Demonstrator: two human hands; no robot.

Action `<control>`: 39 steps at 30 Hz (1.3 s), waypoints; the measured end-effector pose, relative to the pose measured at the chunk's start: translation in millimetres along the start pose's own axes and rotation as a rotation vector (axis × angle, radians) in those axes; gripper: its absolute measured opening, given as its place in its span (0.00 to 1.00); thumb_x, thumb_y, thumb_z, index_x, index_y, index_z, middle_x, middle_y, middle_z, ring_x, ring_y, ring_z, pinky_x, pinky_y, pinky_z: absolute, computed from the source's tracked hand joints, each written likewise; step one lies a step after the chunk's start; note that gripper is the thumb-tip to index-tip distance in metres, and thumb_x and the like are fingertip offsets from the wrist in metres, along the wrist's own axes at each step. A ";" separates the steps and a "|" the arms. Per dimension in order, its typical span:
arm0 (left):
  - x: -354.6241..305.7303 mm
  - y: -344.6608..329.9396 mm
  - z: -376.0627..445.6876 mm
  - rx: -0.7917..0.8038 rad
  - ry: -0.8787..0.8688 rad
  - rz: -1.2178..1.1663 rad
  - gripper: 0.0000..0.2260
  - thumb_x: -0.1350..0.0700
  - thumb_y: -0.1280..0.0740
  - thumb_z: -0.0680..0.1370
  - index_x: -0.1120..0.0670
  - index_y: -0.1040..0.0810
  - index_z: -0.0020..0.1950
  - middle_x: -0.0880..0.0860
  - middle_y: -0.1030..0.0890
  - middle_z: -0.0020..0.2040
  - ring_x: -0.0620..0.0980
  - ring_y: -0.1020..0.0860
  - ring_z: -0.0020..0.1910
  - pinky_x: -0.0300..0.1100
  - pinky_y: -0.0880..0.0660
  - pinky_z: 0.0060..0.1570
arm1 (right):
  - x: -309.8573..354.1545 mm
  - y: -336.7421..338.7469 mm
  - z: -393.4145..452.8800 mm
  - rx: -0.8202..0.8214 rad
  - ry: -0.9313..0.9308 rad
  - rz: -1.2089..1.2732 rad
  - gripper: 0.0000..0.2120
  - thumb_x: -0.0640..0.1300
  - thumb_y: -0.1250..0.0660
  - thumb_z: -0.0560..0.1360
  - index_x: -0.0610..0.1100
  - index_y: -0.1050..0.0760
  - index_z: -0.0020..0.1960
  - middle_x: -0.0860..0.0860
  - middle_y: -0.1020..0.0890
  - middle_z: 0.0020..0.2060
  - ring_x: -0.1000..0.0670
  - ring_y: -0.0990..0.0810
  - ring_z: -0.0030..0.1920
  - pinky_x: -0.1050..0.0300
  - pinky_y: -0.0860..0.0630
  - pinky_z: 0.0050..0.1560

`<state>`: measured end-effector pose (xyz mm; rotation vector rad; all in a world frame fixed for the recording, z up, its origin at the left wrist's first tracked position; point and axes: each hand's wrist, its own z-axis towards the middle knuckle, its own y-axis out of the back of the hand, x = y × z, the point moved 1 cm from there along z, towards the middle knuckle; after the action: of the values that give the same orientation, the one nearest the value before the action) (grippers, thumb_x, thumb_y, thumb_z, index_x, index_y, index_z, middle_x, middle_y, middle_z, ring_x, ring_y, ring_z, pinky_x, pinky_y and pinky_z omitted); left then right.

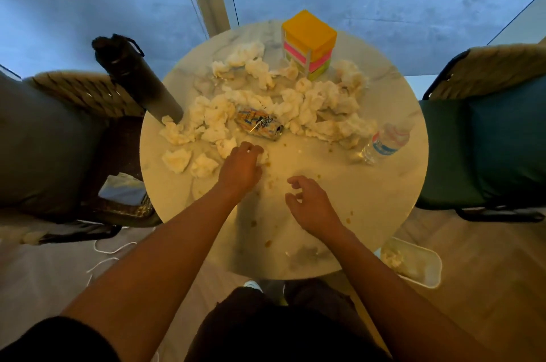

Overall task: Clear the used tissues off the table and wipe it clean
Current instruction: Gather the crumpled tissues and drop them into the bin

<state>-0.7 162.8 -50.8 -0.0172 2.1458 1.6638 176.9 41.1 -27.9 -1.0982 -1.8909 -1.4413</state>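
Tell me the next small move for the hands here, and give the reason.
Probably close the left hand on the crumpled tissue under its fingertips and carry it to the white bin on the floor at the right. The fingers already touch that tissue, the bin already holds one, and many tissues still cover the round table. The right hand hovers, holding nothing.
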 end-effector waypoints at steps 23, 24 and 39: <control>59.0 60.4 3.7 -0.002 -0.124 -0.092 0.15 0.55 0.26 0.75 0.48 0.20 0.61 0.50 0.22 0.62 0.52 0.24 0.59 0.42 0.27 0.58 | 47.4 -12.3 28.9 -0.230 0.202 0.120 0.15 0.37 0.27 0.76 0.48 0.18 0.61 0.54 0.16 0.57 0.59 0.19 0.54 0.71 0.26 0.50; 65.1 60.3 13.6 0.029 -0.165 0.033 0.18 0.54 0.26 0.75 0.47 0.22 0.64 0.51 0.23 0.65 0.55 0.25 0.62 0.48 0.27 0.60 | 49.2 -16.6 23.5 -0.261 0.188 0.114 0.14 0.37 0.27 0.76 0.48 0.17 0.60 0.54 0.16 0.56 0.59 0.19 0.53 0.71 0.25 0.50; 79.1 76.5 8.0 -0.105 -0.440 -0.086 0.15 0.46 0.26 0.76 0.53 0.17 0.57 0.55 0.18 0.51 0.57 0.21 0.50 0.52 0.24 0.50 | 87.8 -48.0 -35.2 -0.433 -0.170 0.371 0.08 0.41 0.31 0.78 0.51 0.15 0.50 0.59 0.15 0.48 0.63 0.19 0.47 0.69 0.26 0.45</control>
<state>-90.3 211.1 -8.3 0.2044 1.7065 1.5573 86.8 27.9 26.5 -1.7179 -1.4010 -1.6111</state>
